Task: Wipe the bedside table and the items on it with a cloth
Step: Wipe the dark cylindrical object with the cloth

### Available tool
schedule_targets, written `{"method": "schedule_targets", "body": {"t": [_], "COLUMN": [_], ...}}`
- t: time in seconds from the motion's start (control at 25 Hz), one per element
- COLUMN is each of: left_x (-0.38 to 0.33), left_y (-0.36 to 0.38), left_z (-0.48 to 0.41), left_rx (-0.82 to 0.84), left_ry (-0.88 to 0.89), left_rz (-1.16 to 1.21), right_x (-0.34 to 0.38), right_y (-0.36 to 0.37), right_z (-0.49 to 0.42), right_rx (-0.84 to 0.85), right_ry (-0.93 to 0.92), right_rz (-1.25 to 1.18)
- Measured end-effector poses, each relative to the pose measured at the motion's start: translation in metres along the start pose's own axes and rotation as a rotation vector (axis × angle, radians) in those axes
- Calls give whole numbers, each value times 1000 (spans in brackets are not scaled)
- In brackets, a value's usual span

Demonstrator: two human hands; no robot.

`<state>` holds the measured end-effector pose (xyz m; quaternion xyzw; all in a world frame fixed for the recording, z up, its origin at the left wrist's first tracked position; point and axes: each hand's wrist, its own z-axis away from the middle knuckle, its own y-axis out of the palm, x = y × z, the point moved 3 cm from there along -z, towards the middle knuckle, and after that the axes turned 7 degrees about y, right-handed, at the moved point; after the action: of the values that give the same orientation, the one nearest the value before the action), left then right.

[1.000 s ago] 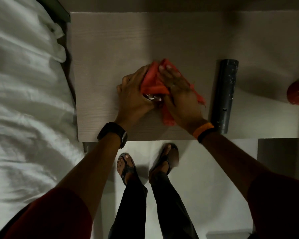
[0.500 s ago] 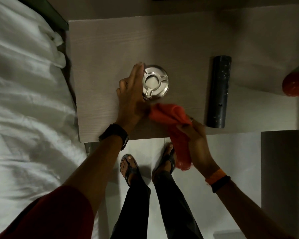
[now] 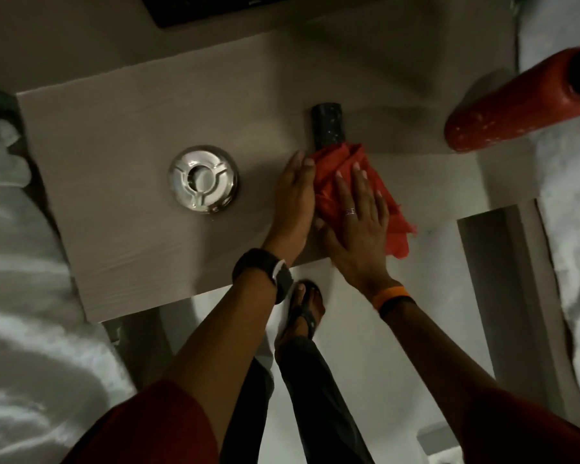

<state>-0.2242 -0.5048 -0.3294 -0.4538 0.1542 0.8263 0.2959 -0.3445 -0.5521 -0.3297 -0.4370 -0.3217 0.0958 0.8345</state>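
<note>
The pale wood bedside table (image 3: 114,202) carries a shiny metal ashtray (image 3: 203,184), uncovered, on its left half. To its right lies a black remote control (image 3: 327,127), with only its far end showing. A red cloth (image 3: 329,175) covers the rest of it. My right hand (image 3: 359,229) lies flat on the cloth, fingers spread, and presses it onto the remote. My left hand (image 3: 295,195) stands on its edge against the left side of the covered remote and steadies it.
A tall red object (image 3: 516,105) with pale specks stands at the table's right end. White bedding lies to the left (image 3: 21,296) and right (image 3: 570,195). A dark object (image 3: 198,8) sits behind the table. My sandalled foot (image 3: 302,313) is below the front edge.
Both hands left the ashtray and moved right to the remote. The cloth, which hung off the front edge in my right hand, now lies over the remote. The view shifted right.
</note>
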Motion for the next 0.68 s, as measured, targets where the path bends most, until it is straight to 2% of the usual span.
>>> {"method": "schedule_targets", "body": {"t": [0.08,0.12,0.2,0.28,0.44,0.52,0.68], "left_x": [0,2,7,12,5,-1,-10], "left_y": [14,17,20,30,35,31,14], "left_z": [-9,-12,-12,-12,-19,-24,-19], "left_rx": [-21,-45,-73,-14,-6,73,37], "left_ry": [-104,-172,-259,-216,-34,46,33], "left_rz": [145,237,363,277,140,88,96], "right_x": [-2,-4,-7,0,15,20,43], "right_y": [9,7,-6,-20,-41,-45,-45], "right_z": [-9,-9,-9,-12,-5,1,4], "right_rx": [-93,-118,-118,-7,115,120,120], "right_ry": [-18,24,209,341,355,365,315], "right_rz": [-25,-187,-673,-952,-1034,-997,-878]}}
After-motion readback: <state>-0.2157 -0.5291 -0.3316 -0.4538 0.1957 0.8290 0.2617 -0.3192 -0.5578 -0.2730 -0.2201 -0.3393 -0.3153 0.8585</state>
